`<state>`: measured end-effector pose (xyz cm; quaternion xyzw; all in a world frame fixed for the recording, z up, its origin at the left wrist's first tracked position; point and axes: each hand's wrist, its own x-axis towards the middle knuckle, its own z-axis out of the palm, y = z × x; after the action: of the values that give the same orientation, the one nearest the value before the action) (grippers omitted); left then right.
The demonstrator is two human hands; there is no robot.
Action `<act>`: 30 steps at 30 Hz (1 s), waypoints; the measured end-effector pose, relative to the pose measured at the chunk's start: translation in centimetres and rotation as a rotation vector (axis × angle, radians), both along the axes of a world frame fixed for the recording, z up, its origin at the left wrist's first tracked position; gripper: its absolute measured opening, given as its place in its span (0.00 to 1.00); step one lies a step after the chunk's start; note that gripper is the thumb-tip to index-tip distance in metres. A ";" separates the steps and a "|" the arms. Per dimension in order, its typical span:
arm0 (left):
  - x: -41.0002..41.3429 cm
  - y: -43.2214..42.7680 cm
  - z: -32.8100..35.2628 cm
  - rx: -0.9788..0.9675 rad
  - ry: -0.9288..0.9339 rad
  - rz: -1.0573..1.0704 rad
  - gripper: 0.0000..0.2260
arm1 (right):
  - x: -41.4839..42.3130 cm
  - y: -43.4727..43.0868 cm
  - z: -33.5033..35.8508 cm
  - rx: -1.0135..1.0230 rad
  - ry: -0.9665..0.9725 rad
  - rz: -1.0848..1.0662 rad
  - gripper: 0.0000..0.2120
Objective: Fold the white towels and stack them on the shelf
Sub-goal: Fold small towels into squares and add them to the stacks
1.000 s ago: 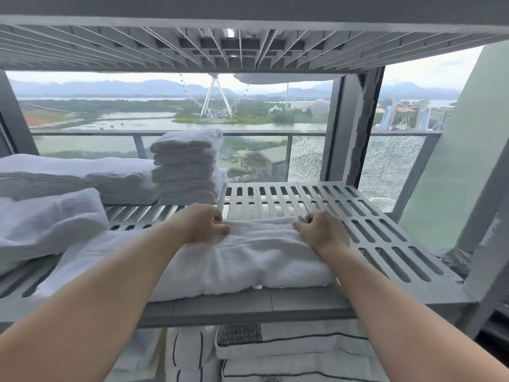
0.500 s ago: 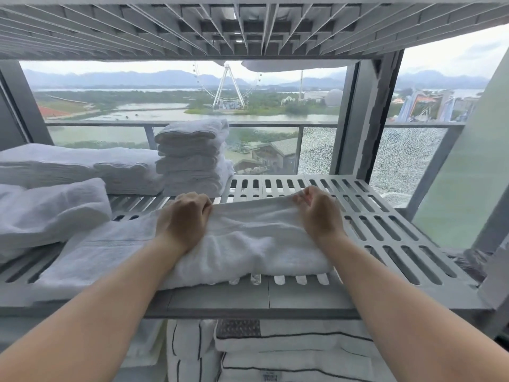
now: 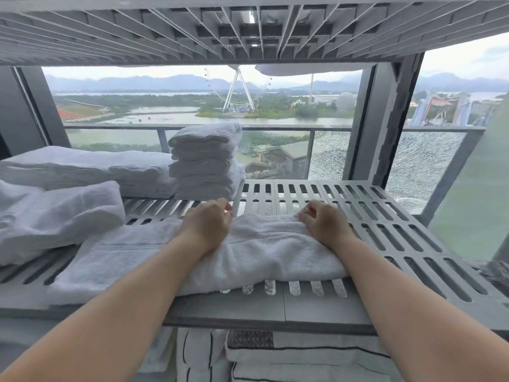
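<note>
Far left: a bulky folded towel (image 3: 57, 216) lies on the slatted shelf (image 3: 391, 244), its near edge overlapping the left end of the work towel. Behind it, a flat towel stack (image 3: 88, 169) runs along the rear of the shelf. Just to the right, touching it, stands a tall towel stack (image 3: 206, 164), directly behind the left hand and closing off the rear on that side.

Centre: the white towel (image 3: 270, 252) lies folded lengthwise across the front of the shelf, near the front edge.

- The left hand (image 3: 206, 224) rests its heel on the towel. The fingers are curled at the far edge. Whether they hold cloth cannot be determined.
- The right hand (image 3: 326, 226) rests on the towel's right portion, fingers curled and pinching the far edge.

Right: the shelf surface is bare slats. A dark window post (image 3: 385, 119) rises behind its rear corner.

Above: the ribbed underside of the upper shelf (image 3: 165, 31) spans the full width. Below: striped linens (image 3: 303, 354) occupy the lower level.
</note>
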<state>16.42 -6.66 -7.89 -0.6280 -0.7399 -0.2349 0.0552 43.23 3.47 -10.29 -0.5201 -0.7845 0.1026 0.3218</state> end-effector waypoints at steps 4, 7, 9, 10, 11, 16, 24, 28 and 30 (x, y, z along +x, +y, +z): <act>3.4 0.8 0.5 -0.115 -0.014 -0.152 0.23 | -0.1 0.2 0.0 -0.021 0.023 -0.011 0.07; 4.4 0.8 -0.5 -0.293 0.085 -0.209 0.32 | 0.4 0.0 0.0 -0.041 0.091 -0.059 0.07; 4.5 0.6 -1.1 -0.360 0.146 -0.203 0.37 | 0.8 0.0 0.1 -0.060 0.128 -0.099 0.07; 4.5 0.5 -1.2 -0.370 0.161 -0.198 0.38 | 0.8 -0.1 0.2 -0.068 0.127 -0.119 0.08; 4.6 0.4 -1.2 -0.374 0.170 -0.194 0.39 | 0.8 -0.1 0.4 -0.081 0.119 -0.132 0.08; 5.2 -0.5 -1.1 -0.226 0.171 -0.106 0.32 | -0.4 -1.6 2.0 0.075 -0.117 -0.225 0.12; -1.8 -3.9 0.5 -0.176 0.106 0.141 0.18 | -9.6 -6.2 3.6 0.213 -0.264 0.299 0.10; -8.3 -6.1 0.3 -0.273 0.064 0.257 0.18 | -14.5 -7.4 3.5 0.179 -0.336 0.363 0.15; -10.6 -6.8 0.2 -0.308 0.029 0.259 0.18 | -17.0 -7.6 3.7 0.119 -0.365 0.376 0.18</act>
<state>5.83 -13.50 -7.65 -0.5318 -0.8409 -0.1007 -0.0010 26.28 -4.18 -6.60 -0.3550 -0.9171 0.0187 0.1805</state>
